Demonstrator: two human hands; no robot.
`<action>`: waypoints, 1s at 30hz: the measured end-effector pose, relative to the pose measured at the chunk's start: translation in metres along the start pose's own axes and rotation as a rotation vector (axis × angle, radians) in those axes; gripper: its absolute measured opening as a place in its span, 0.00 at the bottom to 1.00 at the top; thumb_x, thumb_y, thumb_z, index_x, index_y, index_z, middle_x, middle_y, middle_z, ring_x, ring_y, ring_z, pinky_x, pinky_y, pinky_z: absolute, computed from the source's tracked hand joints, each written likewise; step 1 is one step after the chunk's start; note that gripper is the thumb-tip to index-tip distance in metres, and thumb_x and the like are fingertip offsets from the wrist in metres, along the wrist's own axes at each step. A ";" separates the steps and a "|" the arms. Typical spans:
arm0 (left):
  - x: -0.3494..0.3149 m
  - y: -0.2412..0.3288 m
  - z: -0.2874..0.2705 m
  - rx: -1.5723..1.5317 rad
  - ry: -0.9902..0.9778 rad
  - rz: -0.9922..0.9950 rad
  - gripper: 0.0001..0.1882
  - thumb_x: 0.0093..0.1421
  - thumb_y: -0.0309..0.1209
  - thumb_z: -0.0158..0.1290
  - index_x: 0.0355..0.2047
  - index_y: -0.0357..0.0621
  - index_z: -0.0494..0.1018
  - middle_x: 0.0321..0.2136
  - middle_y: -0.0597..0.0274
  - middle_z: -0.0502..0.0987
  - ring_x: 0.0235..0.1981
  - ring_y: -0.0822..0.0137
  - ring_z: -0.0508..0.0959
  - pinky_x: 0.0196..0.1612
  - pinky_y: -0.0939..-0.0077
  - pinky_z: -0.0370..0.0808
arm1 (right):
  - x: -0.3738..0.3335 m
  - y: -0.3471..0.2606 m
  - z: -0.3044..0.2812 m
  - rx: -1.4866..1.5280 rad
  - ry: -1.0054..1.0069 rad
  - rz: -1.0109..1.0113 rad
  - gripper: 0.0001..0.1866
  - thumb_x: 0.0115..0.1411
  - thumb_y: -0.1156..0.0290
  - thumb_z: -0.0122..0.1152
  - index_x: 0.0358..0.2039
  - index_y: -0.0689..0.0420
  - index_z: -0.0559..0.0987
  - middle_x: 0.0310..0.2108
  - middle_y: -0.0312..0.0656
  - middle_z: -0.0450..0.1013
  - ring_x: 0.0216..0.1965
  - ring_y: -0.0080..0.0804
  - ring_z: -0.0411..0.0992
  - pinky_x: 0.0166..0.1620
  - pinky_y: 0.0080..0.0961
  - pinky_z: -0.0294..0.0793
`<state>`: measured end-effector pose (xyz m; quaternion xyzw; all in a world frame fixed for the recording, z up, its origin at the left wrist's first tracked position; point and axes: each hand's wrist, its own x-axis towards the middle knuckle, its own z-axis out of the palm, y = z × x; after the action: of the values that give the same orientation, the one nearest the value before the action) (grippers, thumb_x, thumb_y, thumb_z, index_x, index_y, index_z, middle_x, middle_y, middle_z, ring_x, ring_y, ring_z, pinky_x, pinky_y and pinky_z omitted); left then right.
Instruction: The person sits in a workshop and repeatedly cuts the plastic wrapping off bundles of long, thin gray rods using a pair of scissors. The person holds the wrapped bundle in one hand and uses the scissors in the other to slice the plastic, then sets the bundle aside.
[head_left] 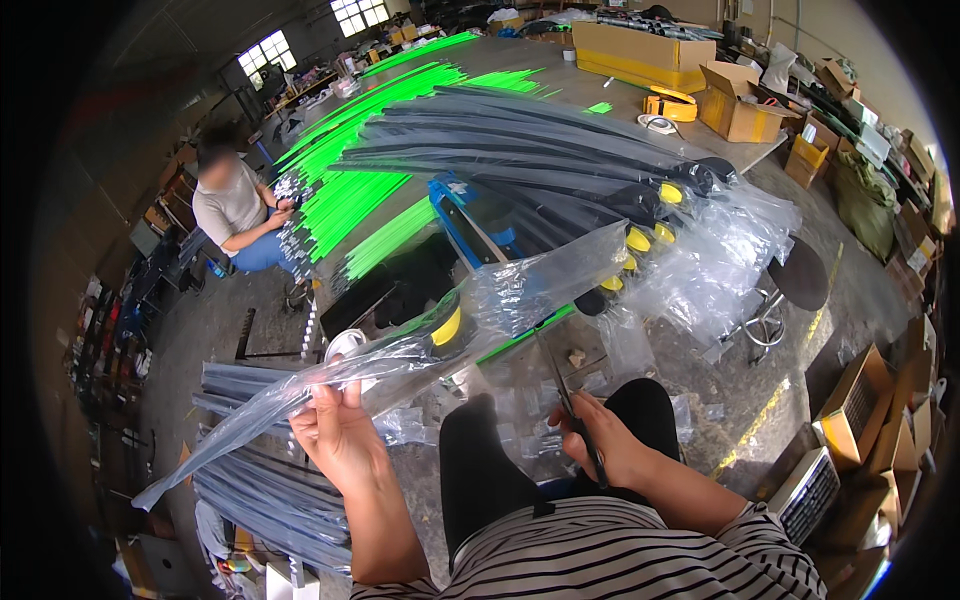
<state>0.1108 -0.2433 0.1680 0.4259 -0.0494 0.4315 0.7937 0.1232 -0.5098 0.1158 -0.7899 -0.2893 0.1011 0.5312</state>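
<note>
My left hand [343,440] is raised at the left with its fingers closed on a long clear plastic sleeve [250,420]. The sleeve slants from the lower left up to the right, and a yellow-tipped dark end piece [446,327] shows inside it. My right hand [612,448], lower and to the right, is wrapped round a long, thin dark tool [566,395] that points up and away; its exact kind is unclear. Beyond my hands stands a blue metal frame [455,215] under a pile of dark rods in plastic sleeves [520,135], several with yellow-tipped ends.
Bright green rods [380,150] cover the far table. A person [235,205] sits at its left side, hands on the rods. More sleeved rods [265,500] lie at my left. Cardboard boxes [640,60] stand at the back and line the right. A round dark stool [800,275] is at the right.
</note>
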 end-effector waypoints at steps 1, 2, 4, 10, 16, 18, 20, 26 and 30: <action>-0.002 0.001 0.001 0.015 0.006 0.013 0.05 0.55 0.25 0.48 0.32 0.37 0.68 0.34 0.56 0.73 0.38 0.64 0.74 0.41 0.70 0.74 | 0.003 -0.002 0.001 -0.005 0.003 -0.018 0.19 0.53 0.58 0.51 0.35 0.62 0.66 0.32 0.53 0.62 0.35 0.53 0.63 0.37 0.36 0.64; -0.003 0.002 -0.002 0.006 0.013 0.000 0.05 0.55 0.24 0.48 0.32 0.37 0.68 0.34 0.55 0.73 0.39 0.62 0.73 0.41 0.69 0.74 | 0.005 -0.003 0.002 -0.010 0.006 -0.035 0.19 0.53 0.58 0.51 0.35 0.62 0.66 0.32 0.53 0.63 0.34 0.53 0.64 0.36 0.36 0.64; -0.005 0.003 -0.011 -0.009 0.027 -0.027 0.05 0.55 0.22 0.48 0.33 0.38 0.68 0.33 0.55 0.73 0.41 0.58 0.73 0.42 0.66 0.74 | 0.009 -0.004 0.004 -0.004 0.009 -0.049 0.19 0.53 0.57 0.51 0.34 0.62 0.66 0.31 0.53 0.63 0.33 0.53 0.64 0.35 0.36 0.64; -0.012 0.003 -0.010 -0.022 0.020 -0.035 0.05 0.54 0.22 0.48 0.33 0.38 0.69 0.33 0.54 0.73 0.39 0.58 0.74 0.40 0.69 0.75 | 0.017 -0.015 0.008 0.020 0.057 -0.095 0.20 0.53 0.56 0.50 0.30 0.63 0.67 0.28 0.53 0.63 0.29 0.54 0.64 0.32 0.36 0.64; -0.016 0.000 -0.012 -0.020 0.015 -0.068 0.06 0.54 0.21 0.47 0.34 0.39 0.68 0.35 0.53 0.73 0.39 0.58 0.74 0.39 0.69 0.76 | 0.017 -0.016 0.007 0.001 0.120 -0.100 0.21 0.52 0.56 0.51 0.25 0.66 0.67 0.25 0.54 0.62 0.27 0.53 0.63 0.30 0.37 0.63; -0.016 0.000 -0.013 -0.022 0.010 -0.075 0.06 0.54 0.22 0.47 0.34 0.39 0.68 0.35 0.53 0.73 0.39 0.58 0.74 0.39 0.69 0.76 | 0.016 -0.014 0.008 -0.020 0.135 -0.107 0.22 0.52 0.56 0.51 0.23 0.66 0.66 0.24 0.54 0.62 0.26 0.54 0.62 0.29 0.37 0.62; -0.016 -0.001 -0.012 -0.025 0.006 -0.074 0.06 0.54 0.22 0.47 0.34 0.38 0.68 0.35 0.53 0.73 0.39 0.58 0.74 0.39 0.70 0.76 | 0.015 -0.009 0.009 -0.041 0.152 -0.120 0.22 0.52 0.55 0.51 0.22 0.66 0.65 0.23 0.55 0.61 0.25 0.54 0.61 0.28 0.38 0.61; -0.017 -0.001 -0.010 -0.013 0.018 -0.065 0.06 0.54 0.22 0.48 0.34 0.38 0.68 0.35 0.53 0.73 0.39 0.58 0.74 0.39 0.70 0.76 | 0.011 -0.006 0.014 -0.022 0.224 -0.071 0.24 0.50 0.55 0.55 0.15 0.65 0.64 0.17 0.52 0.60 0.21 0.53 0.60 0.25 0.37 0.60; -0.018 -0.001 -0.011 -0.011 0.012 -0.058 0.07 0.54 0.22 0.48 0.34 0.38 0.68 0.35 0.53 0.73 0.39 0.59 0.74 0.38 0.71 0.76 | 0.010 -0.005 0.017 -0.025 0.250 -0.060 0.24 0.50 0.55 0.56 0.14 0.64 0.64 0.17 0.51 0.60 0.21 0.53 0.61 0.24 0.37 0.60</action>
<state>0.0969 -0.2469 0.1521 0.4203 -0.0347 0.4105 0.8085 0.1214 -0.4894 0.1145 -0.7939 -0.2455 -0.0176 0.5560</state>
